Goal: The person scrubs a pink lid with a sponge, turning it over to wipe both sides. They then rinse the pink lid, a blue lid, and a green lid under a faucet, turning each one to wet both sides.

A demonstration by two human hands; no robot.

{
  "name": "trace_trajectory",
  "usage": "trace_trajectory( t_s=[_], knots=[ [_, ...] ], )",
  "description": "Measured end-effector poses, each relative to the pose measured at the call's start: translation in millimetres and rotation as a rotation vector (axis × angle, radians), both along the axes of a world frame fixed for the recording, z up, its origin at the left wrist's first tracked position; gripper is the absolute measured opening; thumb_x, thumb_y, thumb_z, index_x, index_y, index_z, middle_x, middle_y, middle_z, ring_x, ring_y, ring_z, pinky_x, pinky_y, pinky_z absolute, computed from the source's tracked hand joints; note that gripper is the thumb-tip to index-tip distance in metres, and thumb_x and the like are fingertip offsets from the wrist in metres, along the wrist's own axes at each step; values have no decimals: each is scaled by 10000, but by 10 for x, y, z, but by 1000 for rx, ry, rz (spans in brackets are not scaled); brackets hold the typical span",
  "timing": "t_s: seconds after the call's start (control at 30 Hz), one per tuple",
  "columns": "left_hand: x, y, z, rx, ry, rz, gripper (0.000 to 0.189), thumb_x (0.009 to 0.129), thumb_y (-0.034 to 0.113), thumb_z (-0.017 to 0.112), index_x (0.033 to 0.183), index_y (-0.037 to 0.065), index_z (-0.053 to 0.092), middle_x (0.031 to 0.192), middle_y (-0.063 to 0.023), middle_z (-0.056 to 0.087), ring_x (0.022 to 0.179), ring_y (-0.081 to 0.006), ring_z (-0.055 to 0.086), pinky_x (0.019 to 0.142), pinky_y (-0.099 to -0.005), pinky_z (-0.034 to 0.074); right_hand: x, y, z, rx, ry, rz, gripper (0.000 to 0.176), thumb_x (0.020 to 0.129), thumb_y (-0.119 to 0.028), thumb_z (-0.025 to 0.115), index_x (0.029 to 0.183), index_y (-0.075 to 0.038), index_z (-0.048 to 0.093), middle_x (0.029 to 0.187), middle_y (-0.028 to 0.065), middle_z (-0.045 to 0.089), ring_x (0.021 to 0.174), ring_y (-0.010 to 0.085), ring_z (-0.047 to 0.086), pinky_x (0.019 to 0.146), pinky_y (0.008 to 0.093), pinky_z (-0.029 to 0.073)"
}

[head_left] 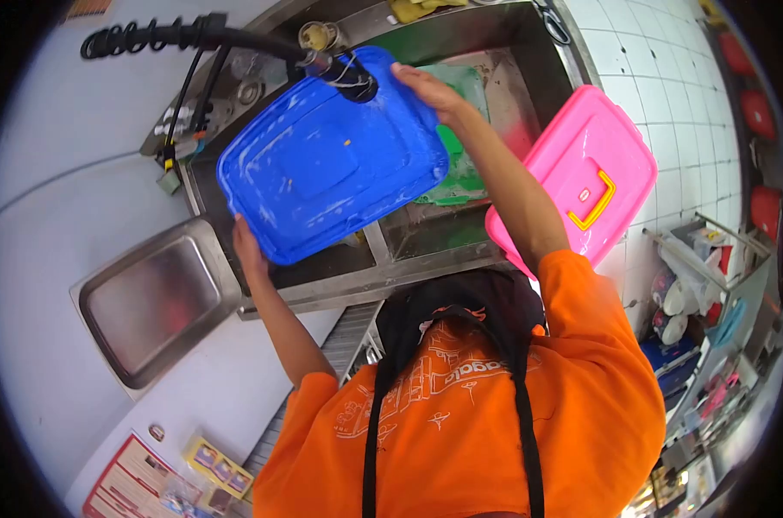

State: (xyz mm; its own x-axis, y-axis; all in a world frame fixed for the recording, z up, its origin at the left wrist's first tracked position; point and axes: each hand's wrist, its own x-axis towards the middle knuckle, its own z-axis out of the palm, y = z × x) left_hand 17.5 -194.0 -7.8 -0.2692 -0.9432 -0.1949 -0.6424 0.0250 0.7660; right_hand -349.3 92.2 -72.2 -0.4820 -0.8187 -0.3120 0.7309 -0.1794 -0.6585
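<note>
A blue plastic lid point(301, 160) with white smears and a few small yellow specks is tilted over the metal sink. My left hand point(250, 252) is closed on its lower left edge. At the opposite upper right corner, my right hand point(427, 91) grips the rim, fingers partly hidden beyond it. Over the lid's top edge hangs the black spray nozzle point(350, 79) of a spring hose. A green plastic piece point(462, 177) lies in the sink behind the lid, partly covered by it.
To the right, a pink lid point(603, 155) with a yellow handle point(600, 203) rests by the sink's edge point(572, 34). A metal tray point(154, 302) stands at left. Scissors point(553, 24) and a yellow cloth point(421, 9) are at the back. Crowded shelves point(702, 259) stand far right.
</note>
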Motion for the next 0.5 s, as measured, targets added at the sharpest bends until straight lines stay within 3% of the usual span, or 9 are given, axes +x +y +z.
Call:
trace_trajectory(
  t_s=[0.03, 0.13, 0.23, 0.3, 0.5],
  knots=[
    [-65, 123, -17, 521, 383, -50, 706, 991, 509, 445, 1390, -71, 385, 1415, -189, 466, 1241, -329, 508, 1073, -418, 381, -44, 59, 14, 57, 28, -31, 467, 958, -463, 563, 1225, -79, 559, 1097, 36, 631, 943, 118, 613, 858, 298, 514],
    [-309, 406, -417, 551, 450, 11, 653, 1017, 496, 382, 1396, -35, 400, 1395, -158, 488, 1233, -279, 516, 1052, -415, 413, -214, 264, 177, 277, 72, -40, 503, 953, -463, 568, 1269, -75, 522, 1148, 61, 613, 1001, 134, 606, 894, 314, 511],
    [-541, 535, -804, 523, 528, -21, 675, 1005, 516, 392, 1408, -25, 385, 1390, -162, 492, 1233, -287, 518, 1046, -421, 422, -294, 604, 466, 108, -16, 4, 533, 946, -455, 577, 1312, -77, 485, 1171, 70, 601, 1061, 162, 593, 939, 330, 501],
    [-648, 588, -1026, 702, 540, 39, 691, 995, 534, 395, 1421, -9, 369, 1383, -157, 499, 1227, -286, 524, 1036, -424, 435, -238, 845, 632, 106, 22, -32, 596, 941, -453, 584, 1383, -82, 431, 1255, 88, 572, 1109, 195, 584, 968, 346, 491],
    [-876, 721, -1158, 691, 599, -92, 661, 1007, 512, 394, 1405, -15, 404, 1379, -158, 509, 1209, -282, 534, 1027, -418, 434, 93, 1237, 774, 275, 30, -154, 611, 950, -364, 602, 1455, -103, 378, 1331, 84, 551, 1111, 193, 604, 925, 350, 527]
  ],
)
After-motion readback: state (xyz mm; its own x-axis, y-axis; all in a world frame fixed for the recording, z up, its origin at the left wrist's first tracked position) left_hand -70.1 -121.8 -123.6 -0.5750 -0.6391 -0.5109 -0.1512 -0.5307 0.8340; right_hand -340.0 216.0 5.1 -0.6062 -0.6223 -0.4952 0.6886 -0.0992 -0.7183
